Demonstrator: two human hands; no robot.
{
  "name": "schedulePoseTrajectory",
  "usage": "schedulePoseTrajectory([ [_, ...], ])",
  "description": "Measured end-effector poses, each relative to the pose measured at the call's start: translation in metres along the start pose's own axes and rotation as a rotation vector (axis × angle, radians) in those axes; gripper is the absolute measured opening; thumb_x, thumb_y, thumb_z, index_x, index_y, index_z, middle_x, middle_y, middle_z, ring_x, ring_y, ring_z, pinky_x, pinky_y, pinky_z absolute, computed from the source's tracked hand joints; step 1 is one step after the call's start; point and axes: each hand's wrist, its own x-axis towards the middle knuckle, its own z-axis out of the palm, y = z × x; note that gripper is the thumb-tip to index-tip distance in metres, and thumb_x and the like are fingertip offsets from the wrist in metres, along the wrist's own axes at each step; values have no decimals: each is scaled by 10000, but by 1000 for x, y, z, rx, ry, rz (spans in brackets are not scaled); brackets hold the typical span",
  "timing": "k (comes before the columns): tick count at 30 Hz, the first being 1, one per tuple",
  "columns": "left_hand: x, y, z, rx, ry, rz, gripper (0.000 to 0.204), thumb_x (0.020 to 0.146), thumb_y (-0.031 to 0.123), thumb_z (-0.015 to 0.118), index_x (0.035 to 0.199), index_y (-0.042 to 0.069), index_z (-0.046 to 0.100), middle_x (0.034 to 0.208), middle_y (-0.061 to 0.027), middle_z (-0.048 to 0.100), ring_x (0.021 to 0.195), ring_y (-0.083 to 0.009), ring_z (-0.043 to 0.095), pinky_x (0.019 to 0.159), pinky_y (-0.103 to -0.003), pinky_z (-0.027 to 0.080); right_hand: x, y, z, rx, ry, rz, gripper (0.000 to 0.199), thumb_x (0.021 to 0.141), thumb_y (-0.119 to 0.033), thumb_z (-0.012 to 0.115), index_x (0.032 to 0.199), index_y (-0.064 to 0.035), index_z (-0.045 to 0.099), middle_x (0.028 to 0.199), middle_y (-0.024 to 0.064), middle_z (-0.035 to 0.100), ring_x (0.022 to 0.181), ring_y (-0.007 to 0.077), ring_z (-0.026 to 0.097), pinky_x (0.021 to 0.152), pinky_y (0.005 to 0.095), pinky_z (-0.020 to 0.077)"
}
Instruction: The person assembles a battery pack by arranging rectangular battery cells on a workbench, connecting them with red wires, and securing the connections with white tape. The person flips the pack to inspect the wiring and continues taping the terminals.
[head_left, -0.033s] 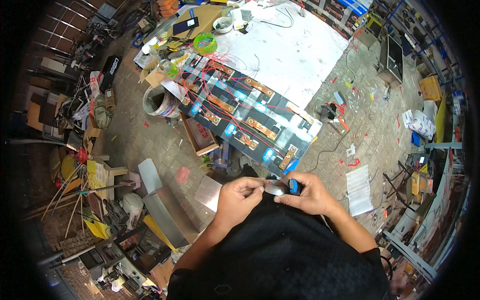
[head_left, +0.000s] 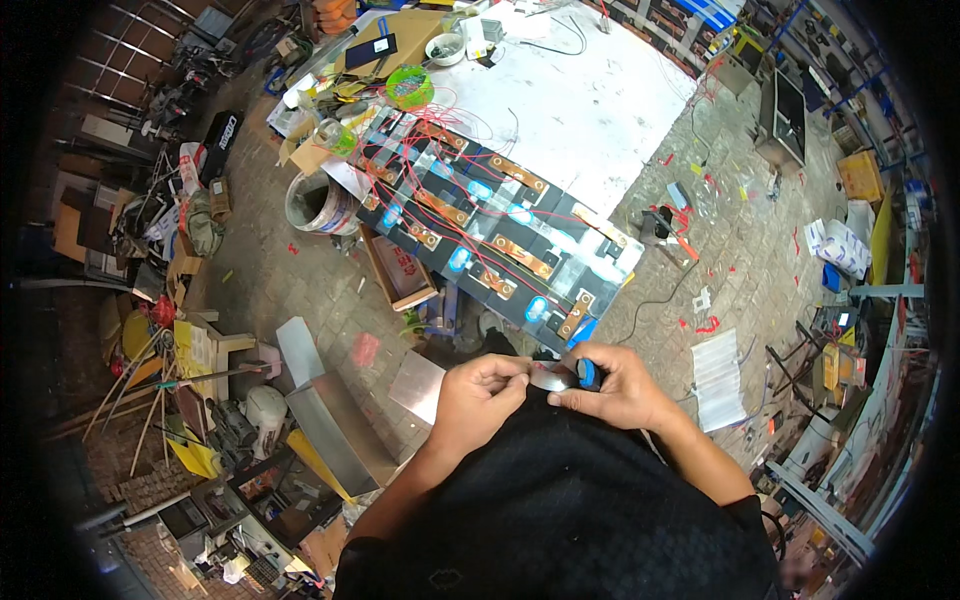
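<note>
While both forearms reached up from the lower edge, the person's two hands met just in front of the dark clothing (head_left: pixel 560 500) at the torso. The right hand (head_left: pixel 618 388) was closed around a hand tool, its fingers and thumb gripping the blue-and-black handle (head_left: pixel 587 373), with a rounded, silvery metal part (head_left: pixel 552 380) pointing toward the left. At that end was the left hand (head_left: pixel 480 392), its thumb and forefinger drawn together in a pinch; whether anything small sat between them could not be told. The hand tool itself was between the two hands, just beyond the clothing.

Ahead of the hands, near the right one, lay the closest corner of a large block of black cells (head_left: pixel 487 232), set with copper bars (head_left: pixel 524 257) and blue oval pieces (head_left: pixel 538 309), and crossed by loose red wires (head_left: pixel 425 203). Beyond it spread a white tabletop (head_left: pixel 590 120), with a bright green basket (head_left: pixel 410 88) and a white bowl (head_left: pixel 445 50) toward its far left. On the floor to the left stood a bucket (head_left: pixel 320 205), and a flat metal sheet (head_left: pixel 415 387) showed beside the left hand.
</note>
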Motion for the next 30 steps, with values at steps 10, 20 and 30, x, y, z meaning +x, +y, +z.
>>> schedulePoseTrajectory([
  [10,-1,2,0,64,94,52,117,1001,-16,679,1112,-22,712,952,-22,737,861,-45,679,763,-218,540,0,-3,-5,89,37,6,342,841,-174,942,1050,-21,718,942,40,706,930,107,628,866,299,525],
  [20,7,22,-2,264,13,323,257,891,-44,782,1138,-8,723,1181,-125,726,956,-155,737,831,-280,616,0,-8,-5,157,54,3,308,859,-148,917,1066,-4,740,979,21,725,949,96,633,880,302,525],
  [30,7,37,5,601,105,495,148,860,-13,795,1006,-5,766,1095,-140,785,925,-255,786,778,-330,630,0,-9,6,80,120,26,284,878,-191,904,1006,2,740,866,30,677,834,99,609,764,294,510],
])
